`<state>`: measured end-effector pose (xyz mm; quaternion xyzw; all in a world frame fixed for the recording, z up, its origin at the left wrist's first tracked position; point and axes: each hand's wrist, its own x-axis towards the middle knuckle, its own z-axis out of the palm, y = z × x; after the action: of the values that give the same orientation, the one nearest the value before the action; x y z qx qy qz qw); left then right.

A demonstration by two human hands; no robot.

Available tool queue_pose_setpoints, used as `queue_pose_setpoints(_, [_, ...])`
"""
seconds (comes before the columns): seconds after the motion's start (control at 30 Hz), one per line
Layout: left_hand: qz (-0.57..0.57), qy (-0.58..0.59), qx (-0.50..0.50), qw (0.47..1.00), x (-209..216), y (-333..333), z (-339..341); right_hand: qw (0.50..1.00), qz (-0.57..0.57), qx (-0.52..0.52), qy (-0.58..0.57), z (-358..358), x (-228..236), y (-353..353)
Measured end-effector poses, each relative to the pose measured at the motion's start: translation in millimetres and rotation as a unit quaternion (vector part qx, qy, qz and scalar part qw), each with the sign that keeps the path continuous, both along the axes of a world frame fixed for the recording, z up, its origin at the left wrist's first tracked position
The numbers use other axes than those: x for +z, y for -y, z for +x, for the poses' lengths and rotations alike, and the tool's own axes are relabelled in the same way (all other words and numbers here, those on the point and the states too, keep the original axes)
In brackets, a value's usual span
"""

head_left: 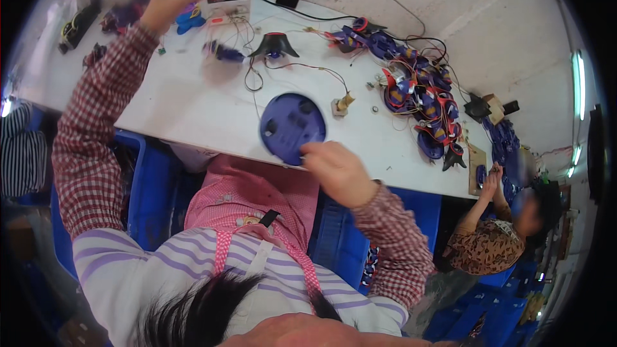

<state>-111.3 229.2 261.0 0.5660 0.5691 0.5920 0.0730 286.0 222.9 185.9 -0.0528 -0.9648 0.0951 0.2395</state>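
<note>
At table edge (389, 177), purple disc (288, 133), right grip (337, 172) — on rim

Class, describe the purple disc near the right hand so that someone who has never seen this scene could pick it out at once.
Find the white table. At its near edge, above the pink apron, the person's right hand has its fingers on the disc's lower-right rim. It is broad, round and marked with dark patches, apart from the jumbled purple parts farther right.
</note>
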Motion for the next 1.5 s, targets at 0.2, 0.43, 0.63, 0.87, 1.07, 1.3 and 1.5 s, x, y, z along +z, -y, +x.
queue_pose_setpoints(0.2, [-0.043,0.119,0.023,0.992,-85,62,-13,0.991,0.097,-0.022,0.084,-35,-97,-31])
queue_pose_setpoints(0.43, [-0.068,0.313,0.032,0.947,-154,89,-14,0.988,-0.036,-0.096,0.116,-65,-60,-18])
queue_pose_setpoints(0.63, [-0.014,0.464,-0.018,0.885,-168,86,-6,0.996,-0.001,-0.062,-0.058,-177,-24,-81])
queue_pose_setpoints(0.87, [-0.016,0.477,-0.040,0.878,-175,93,-6,0.992,0.006,0.007,0.125,-260,-70,-140])
queue_pose_setpoints(1.07, [-0.087,0.392,-0.019,0.916,-181,92,-6,0.915,-0.341,-0.041,0.212,-260,-47,-139])
queue_pose_setpoints(1.3, [-0.111,-0.021,-0.139,0.984,-175,95,5,0.958,-0.203,0.010,0.204,-242,-42,-135])
queue_pose_setpoints(1.5, [-0.079,-0.157,-0.148,0.973,-179,80,30,0.949,-0.210,0.022,0.233,-236,-43,-131])
